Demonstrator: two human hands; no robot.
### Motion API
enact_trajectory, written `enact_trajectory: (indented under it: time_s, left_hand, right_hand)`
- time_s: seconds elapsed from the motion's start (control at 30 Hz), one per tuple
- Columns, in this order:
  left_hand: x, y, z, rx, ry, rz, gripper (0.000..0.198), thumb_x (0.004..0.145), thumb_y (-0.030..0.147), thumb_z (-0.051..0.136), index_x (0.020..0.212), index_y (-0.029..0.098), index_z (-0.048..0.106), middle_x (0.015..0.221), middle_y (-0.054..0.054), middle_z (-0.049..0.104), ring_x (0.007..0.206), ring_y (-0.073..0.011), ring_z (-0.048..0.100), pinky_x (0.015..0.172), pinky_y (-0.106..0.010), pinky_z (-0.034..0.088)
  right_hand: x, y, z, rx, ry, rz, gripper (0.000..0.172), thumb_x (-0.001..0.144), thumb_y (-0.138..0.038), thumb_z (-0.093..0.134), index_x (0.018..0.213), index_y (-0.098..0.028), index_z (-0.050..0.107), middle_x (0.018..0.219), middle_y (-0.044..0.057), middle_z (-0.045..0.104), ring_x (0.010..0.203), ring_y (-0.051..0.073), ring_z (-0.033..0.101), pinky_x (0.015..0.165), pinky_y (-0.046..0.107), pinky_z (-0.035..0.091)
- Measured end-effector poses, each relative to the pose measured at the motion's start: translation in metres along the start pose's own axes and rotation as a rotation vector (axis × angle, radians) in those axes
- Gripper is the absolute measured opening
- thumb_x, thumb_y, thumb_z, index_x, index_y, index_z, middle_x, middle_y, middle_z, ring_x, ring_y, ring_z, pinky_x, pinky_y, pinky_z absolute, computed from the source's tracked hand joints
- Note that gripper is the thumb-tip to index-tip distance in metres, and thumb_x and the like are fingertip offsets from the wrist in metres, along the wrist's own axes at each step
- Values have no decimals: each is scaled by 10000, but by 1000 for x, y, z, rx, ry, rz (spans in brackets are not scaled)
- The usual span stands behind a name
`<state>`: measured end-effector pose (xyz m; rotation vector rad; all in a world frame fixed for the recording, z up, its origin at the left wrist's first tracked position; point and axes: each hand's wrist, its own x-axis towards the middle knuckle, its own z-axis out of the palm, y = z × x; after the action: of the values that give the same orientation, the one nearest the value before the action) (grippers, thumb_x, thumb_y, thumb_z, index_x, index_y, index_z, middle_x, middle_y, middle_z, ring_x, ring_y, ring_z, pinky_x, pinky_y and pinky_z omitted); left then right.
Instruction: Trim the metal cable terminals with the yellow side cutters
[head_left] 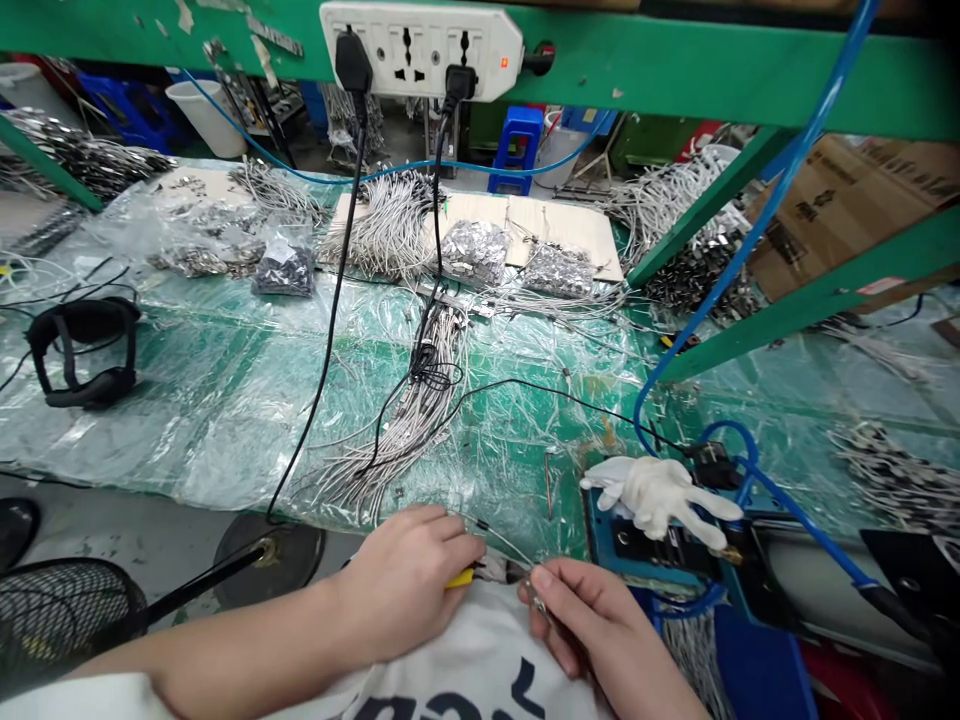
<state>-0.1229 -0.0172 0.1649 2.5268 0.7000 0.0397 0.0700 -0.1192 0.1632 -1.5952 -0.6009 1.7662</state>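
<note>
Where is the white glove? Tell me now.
In the head view, the white cloth glove lies at lower right on a blue-framed fixture, just above the person's right hand.

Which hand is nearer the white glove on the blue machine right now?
Right. The right hand is just below the white glove, not touching it. The left hand is farther away, to the left of the right hand.

Left hand (405, 585) gripping yellow-handled pliers (460, 578), right hand (592, 625) pinching a thin wire's metal end (536, 598), white cotton glove (656, 495) nearby
</note>
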Motion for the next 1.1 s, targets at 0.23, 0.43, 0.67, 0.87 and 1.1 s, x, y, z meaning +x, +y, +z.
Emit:
enact_trajectory:
  time_s: [0.23,0.43,0.67,0.87,1.1]
  left_hand:
    - [0,-3,5,-64,17,-6,143,863,155,537,924,209,654,779,-14,645,710,-199,562,642,-310,411]
    - [2,-3,10,-164,46,-97,144,861,175,558,939,213,673,807,-27,662,764,-206,605,698,-311,451]
    - [1,-1,3,-87,-31,-67,109,857,178,551,915,209,638,839,-23,652,796,-219,579,713,-339,450]
    - [2,-1,2,-13,-50,-45,99,871,169,527,883,201,620,832,-28,643,792,-224,575,710,-349,452]
    - [3,-1,1,24,-126,-35,73,879,199,557,831,196,613,802,-26,656,746,-218,606,670,-331,468]
  right_hand:
    - [-3,-1,-1,-9,15,-49,472,866,-589,591,696,-149,606,484,-49,463,428,56,338,469,195,265]
    - [-9,10,0,-162,206,-193,425,832,-548,655,1054,-185,670,752,28,633,597,126,511,549,224,443]
    - [-9,12,1,-298,229,-250,364,876,-529,599,930,-177,677,723,40,646,597,138,544,521,221,442]
    - [-9,13,2,-354,215,-282,309,906,-486,578,903,-189,662,808,55,685,746,176,615,641,237,474]
    - [-5,6,-1,-322,158,-165,400,889,-562,553,789,-177,607,683,7,578,544,115,445,496,232,362]
